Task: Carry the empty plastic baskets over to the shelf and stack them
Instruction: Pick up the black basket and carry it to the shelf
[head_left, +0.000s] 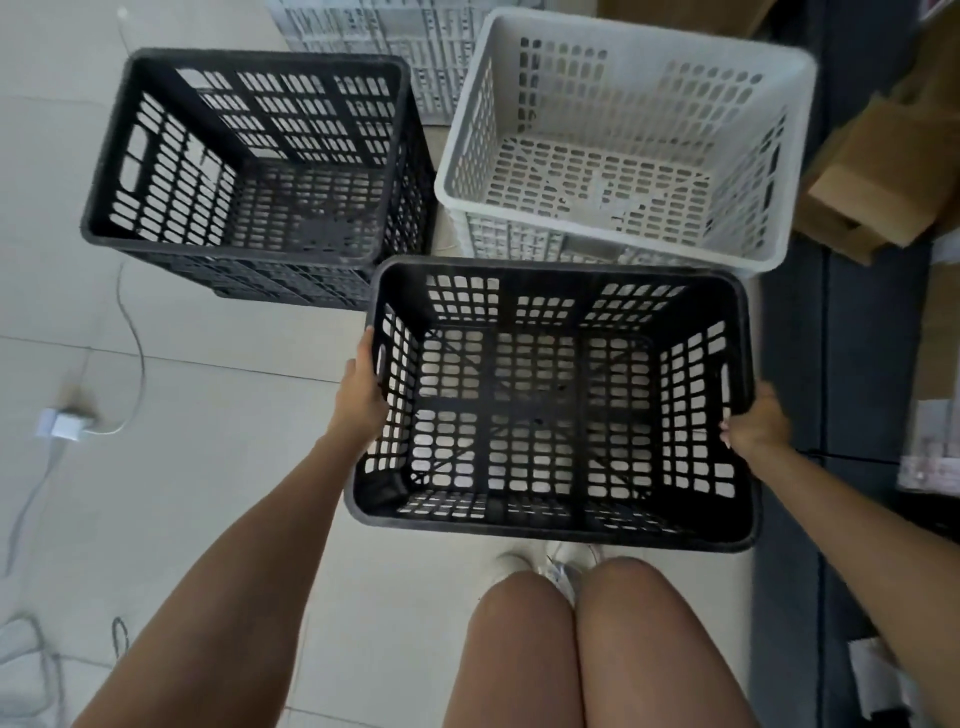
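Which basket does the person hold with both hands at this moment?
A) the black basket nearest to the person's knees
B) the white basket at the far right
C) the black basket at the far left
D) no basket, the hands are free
A: the left hand and the right hand grip opposite sides of the near black basket, while the white basket and the far black basket stand untouched.

Both bare arms reached forward and down. The left hand (363, 395) lay flat with fingers extended, while the right hand (756, 423) was curled closed, knuckles up. Bare knees showed below.
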